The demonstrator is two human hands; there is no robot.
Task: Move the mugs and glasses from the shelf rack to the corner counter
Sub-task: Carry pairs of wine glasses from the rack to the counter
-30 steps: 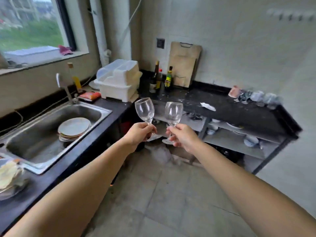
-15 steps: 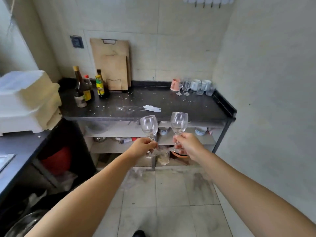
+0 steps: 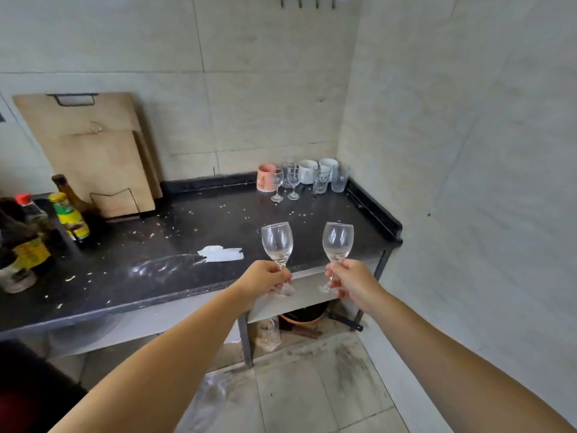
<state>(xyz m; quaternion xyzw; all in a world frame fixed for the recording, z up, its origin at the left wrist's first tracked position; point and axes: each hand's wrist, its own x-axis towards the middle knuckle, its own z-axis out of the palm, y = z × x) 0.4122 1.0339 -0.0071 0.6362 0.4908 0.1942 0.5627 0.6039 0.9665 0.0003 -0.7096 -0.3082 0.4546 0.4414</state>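
Note:
My left hand [image 3: 263, 280] grips the stem of a clear wine glass [image 3: 277, 242], held upright. My right hand [image 3: 351, 281] grips the stem of a second wine glass [image 3: 337, 240], also upright. Both glasses hover over the front edge of the black corner counter [image 3: 175, 245]. In the far corner of that counter stand a pink mug [image 3: 265, 178], two small stemmed glasses [image 3: 285, 182], two white mugs [image 3: 315, 170] and clear tumblers [image 3: 331, 179].
Wooden cutting boards [image 3: 93, 151] lean on the back wall. Sauce bottles [image 3: 46, 226] crowd the counter's left end. A white scrap [image 3: 220, 254] and crumbs lie mid-counter. A shelf with an orange-rimmed pot [image 3: 304, 317] sits below the counter. The tiled wall [image 3: 468, 182] closes the right side.
The view has swung right, from the sink side toward the corner counter, and closed in on it. Both hands have carried the wine glasses along, up to the counter's front edge.

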